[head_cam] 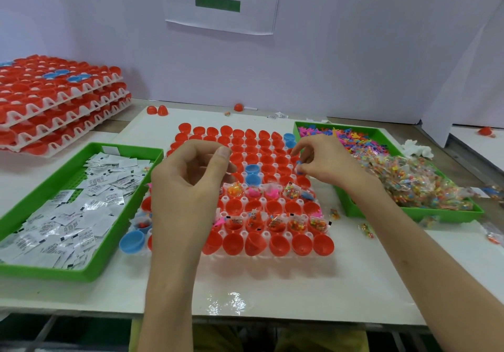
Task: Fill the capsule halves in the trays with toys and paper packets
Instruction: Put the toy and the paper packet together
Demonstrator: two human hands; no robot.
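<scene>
Sitting dead centre, the capsule tray (300,202) has just two near rows loaded with toys and packets. The nearest row, the row between and everything toward 12 o'clock look bare, so most work seems left. The right hand (324,160) pinches a small blue piece (299,167) at 2 o'clock. The left hand (185,188) hovers, fingers loosely curled, apparently empty. The packet tray (81,274) lies at 9, the toy tray (450,216) at 3.

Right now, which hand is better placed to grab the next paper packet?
Left. The left hand hovers beside the packet bin; the right hand is across the tray, by the toy bin, pinching a blue piece.
</scene>
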